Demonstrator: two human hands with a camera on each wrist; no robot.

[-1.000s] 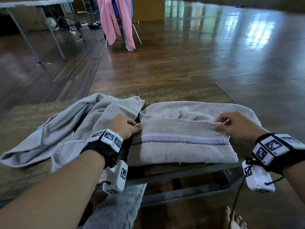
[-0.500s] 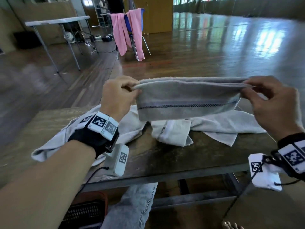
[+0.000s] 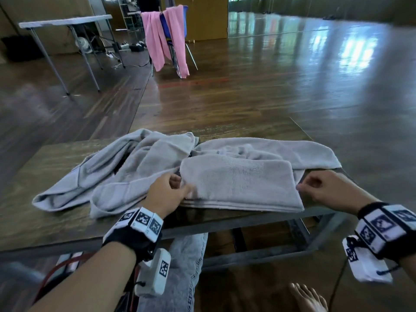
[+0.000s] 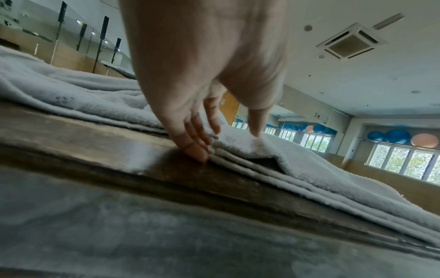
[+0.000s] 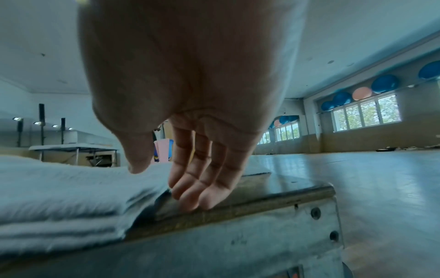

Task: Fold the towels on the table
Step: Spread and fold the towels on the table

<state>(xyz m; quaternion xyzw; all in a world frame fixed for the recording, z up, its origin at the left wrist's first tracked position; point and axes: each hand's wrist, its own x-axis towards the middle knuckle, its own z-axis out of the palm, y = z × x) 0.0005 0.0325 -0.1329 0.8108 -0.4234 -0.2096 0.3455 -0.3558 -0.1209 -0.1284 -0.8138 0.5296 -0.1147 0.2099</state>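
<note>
Folded towel (image 3: 238,183) lies between the hands: left hand (image 3: 165,195) has its thumb on top and straight fingers (image 4: 194,144) at the towel's edge; right hand (image 3: 329,190) is loosely curled just beside it.

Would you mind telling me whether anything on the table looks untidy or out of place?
The folded towel lies neat at the near edge of the table, but the left towel sprawls rumpled beside it, and the back towel lies bunched behind it.

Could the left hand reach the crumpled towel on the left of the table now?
Probably yes. The crumpled towel lies right beside the left hand on the table, and nothing stands between them.
</note>
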